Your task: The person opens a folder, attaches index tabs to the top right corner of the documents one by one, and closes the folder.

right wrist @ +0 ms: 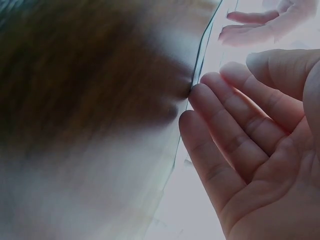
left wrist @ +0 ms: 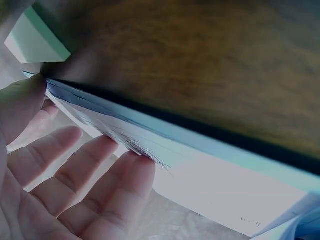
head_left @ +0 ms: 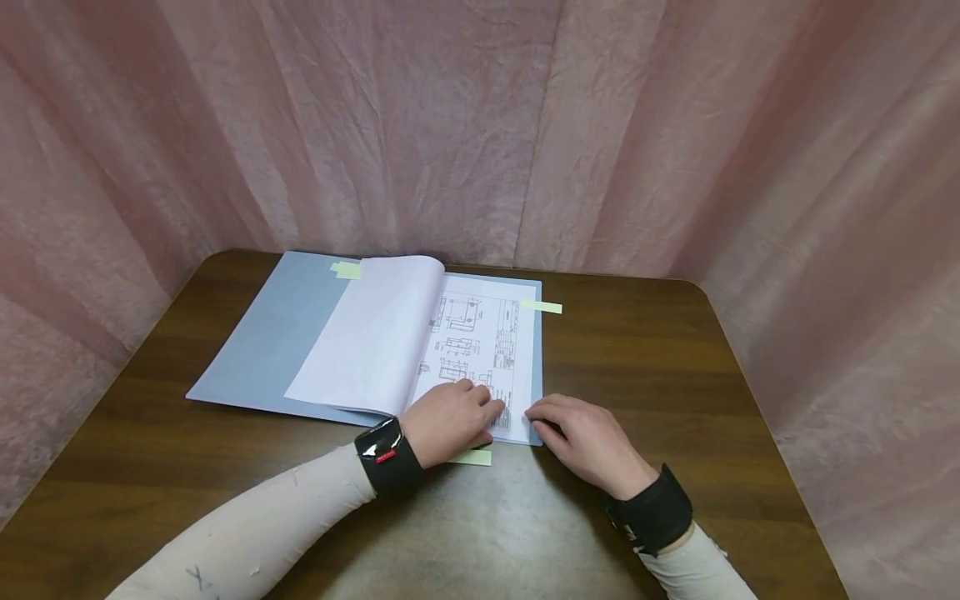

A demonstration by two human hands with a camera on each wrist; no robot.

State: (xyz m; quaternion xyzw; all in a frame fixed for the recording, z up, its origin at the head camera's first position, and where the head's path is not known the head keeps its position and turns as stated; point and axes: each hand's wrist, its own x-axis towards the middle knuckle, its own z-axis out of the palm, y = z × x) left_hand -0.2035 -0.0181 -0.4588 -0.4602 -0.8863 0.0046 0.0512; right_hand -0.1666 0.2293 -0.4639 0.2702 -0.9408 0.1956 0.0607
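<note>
A light-blue folder [head_left: 258,342] lies spread on the wooden table. Its turned sheets [head_left: 367,333] curve over to the left, blank side up. On the right half is a sheet with a technical drawing [head_left: 486,342]. My left hand [head_left: 450,417] rests on the lower part of this drawing, fingers loosely extended, thumb by the bottom edge. The right hand [head_left: 588,442] touches the lower right edge of the folder with its fingertips. In the right wrist view the thumb of the right hand [right wrist: 260,145] stands apart from the fingers, which are fairly straight.
Pale green sticky tabs stick out at the top left [head_left: 347,271], on the right side [head_left: 551,307] and below the left hand [head_left: 476,457]. Pink curtains [head_left: 465,133] hang behind and beside the brown table [head_left: 637,350].
</note>
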